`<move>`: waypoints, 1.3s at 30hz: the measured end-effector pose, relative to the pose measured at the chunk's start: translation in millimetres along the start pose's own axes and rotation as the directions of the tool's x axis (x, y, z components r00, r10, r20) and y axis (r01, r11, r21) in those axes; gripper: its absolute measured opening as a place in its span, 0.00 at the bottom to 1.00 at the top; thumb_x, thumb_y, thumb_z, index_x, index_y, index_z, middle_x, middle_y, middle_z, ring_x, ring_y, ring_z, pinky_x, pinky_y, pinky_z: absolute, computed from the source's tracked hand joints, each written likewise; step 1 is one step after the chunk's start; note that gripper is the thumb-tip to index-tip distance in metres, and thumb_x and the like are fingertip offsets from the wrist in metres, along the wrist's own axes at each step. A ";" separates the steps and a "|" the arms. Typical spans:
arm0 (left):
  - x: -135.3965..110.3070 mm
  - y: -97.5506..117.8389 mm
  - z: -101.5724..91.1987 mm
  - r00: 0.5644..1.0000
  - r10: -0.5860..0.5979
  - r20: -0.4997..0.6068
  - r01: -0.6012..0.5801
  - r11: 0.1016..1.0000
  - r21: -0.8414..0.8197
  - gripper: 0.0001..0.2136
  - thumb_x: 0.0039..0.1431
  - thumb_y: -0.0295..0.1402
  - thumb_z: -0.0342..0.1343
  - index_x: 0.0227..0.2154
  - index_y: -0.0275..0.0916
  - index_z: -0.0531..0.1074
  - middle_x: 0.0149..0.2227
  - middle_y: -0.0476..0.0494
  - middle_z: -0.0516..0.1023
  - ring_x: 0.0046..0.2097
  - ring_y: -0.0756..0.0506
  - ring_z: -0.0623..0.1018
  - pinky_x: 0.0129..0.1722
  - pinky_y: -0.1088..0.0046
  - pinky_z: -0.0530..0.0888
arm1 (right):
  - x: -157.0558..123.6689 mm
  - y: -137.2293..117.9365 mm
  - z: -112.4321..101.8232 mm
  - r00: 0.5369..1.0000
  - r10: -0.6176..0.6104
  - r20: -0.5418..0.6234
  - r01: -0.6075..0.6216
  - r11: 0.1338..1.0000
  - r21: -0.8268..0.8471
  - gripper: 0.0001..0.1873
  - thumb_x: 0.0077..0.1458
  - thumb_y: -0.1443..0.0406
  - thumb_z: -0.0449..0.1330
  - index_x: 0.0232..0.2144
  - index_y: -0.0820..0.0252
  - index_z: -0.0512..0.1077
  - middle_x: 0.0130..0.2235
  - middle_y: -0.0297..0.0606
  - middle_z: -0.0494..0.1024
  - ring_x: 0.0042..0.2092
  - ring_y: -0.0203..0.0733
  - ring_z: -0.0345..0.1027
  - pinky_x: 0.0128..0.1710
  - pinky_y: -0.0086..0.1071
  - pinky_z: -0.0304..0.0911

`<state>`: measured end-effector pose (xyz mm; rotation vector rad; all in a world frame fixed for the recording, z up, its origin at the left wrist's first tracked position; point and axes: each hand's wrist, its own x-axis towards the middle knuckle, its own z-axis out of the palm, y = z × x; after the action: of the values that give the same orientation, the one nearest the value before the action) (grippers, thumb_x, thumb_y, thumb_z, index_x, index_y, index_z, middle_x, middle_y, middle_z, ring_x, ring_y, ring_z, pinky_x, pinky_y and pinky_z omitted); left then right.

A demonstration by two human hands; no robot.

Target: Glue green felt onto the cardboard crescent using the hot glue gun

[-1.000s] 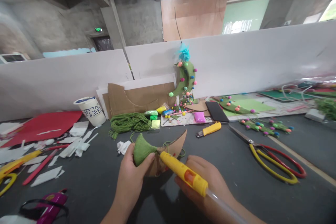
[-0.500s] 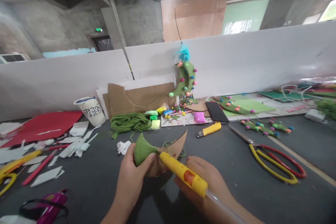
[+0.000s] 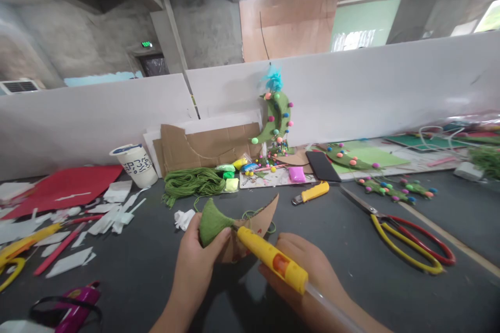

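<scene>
My left hand [image 3: 199,255] grips a cardboard crescent [image 3: 262,217] by its left end, which is wrapped in green yarn [image 3: 213,222]. The right part of the crescent is bare brown cardboard. In my right hand [image 3: 304,265] is a yellow hot glue gun [image 3: 271,257] with a clear glue stick [image 3: 332,306] coming out of its back. Its nozzle is at the edge of the wrapped yarn. A loose strand of yarn loops behind the crescent. The trigger and most of my right fingers are hidden.
A green yarn bundle [image 3: 197,181] lies beyond my left hand. To the right are a yellow utility knife [image 3: 312,193] and large scissors [image 3: 402,237]. A white cup [image 3: 136,166] and paper scraps sit left. A decorated green crescent [image 3: 285,114] stands against the white partition [image 3: 351,99].
</scene>
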<state>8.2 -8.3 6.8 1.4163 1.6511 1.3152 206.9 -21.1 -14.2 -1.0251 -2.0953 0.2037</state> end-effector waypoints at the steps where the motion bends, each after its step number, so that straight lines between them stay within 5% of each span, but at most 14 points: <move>1: 0.2 -0.4 0.1 1.000 0.005 -0.005 -0.005 1.000 -0.001 0.16 0.48 0.40 0.62 0.39 0.40 0.70 0.33 0.51 0.77 0.36 0.43 0.76 0.36 0.71 0.72 | 0.0 0.3 -0.4 1.000 0.006 0.000 -0.006 1.000 -0.006 0.15 0.56 0.63 0.56 0.20 0.57 0.58 0.22 0.30 0.64 0.23 0.33 0.57 0.23 0.27 0.50; 25: 0.5 -2.4 0.4 0.999 -0.004 0.036 0.005 0.999 -0.040 0.16 0.51 0.40 0.60 0.41 0.40 0.68 0.32 0.51 0.75 0.34 0.43 0.76 0.35 0.69 0.73 | 1.6 0.1 -1.5 0.998 0.041 0.038 -0.042 0.999 0.022 0.15 0.57 0.62 0.55 0.20 0.58 0.59 0.22 0.30 0.64 0.23 0.34 0.58 0.23 0.27 0.51; 30: -2.6 3.3 0.3 1.000 0.014 0.018 -0.014 1.000 0.007 0.15 0.49 0.38 0.61 0.39 0.39 0.69 0.33 0.51 0.76 0.34 0.44 0.75 0.34 0.71 0.71 | 0.2 0.3 -3.2 0.990 0.141 0.004 -0.141 0.985 0.104 0.17 0.56 0.60 0.57 0.18 0.57 0.59 0.21 0.30 0.64 0.23 0.35 0.59 0.22 0.28 0.53; 35: -1.9 6.2 0.3 0.999 0.032 -0.008 -0.032 0.999 0.042 0.11 0.49 0.38 0.61 0.33 0.40 0.69 0.27 0.53 0.75 0.30 0.45 0.74 0.30 0.72 0.70 | 0.7 3.8 -4.2 0.922 0.382 -0.056 -0.340 0.873 0.349 0.13 0.57 0.58 0.55 0.24 0.56 0.68 0.24 0.35 0.72 0.25 0.40 0.65 0.22 0.30 0.60; 39: 12.1 1.1 -9.1 0.993 0.054 -0.102 -0.045 0.995 0.085 0.10 0.46 0.37 0.63 0.28 0.40 0.69 0.25 0.54 0.73 0.29 0.45 0.72 0.30 0.72 0.68 | 5.9 12.8 -5.7 0.837 0.512 0.190 -0.522 0.646 0.557 0.04 0.49 0.64 0.59 0.27 0.57 0.74 0.27 0.36 0.77 0.28 0.41 0.69 0.27 0.31 0.64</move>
<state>-2.7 0.4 12.7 1.4676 1.7666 1.3841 216.4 -9.4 -12.6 -1.1863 -1.5110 1.0927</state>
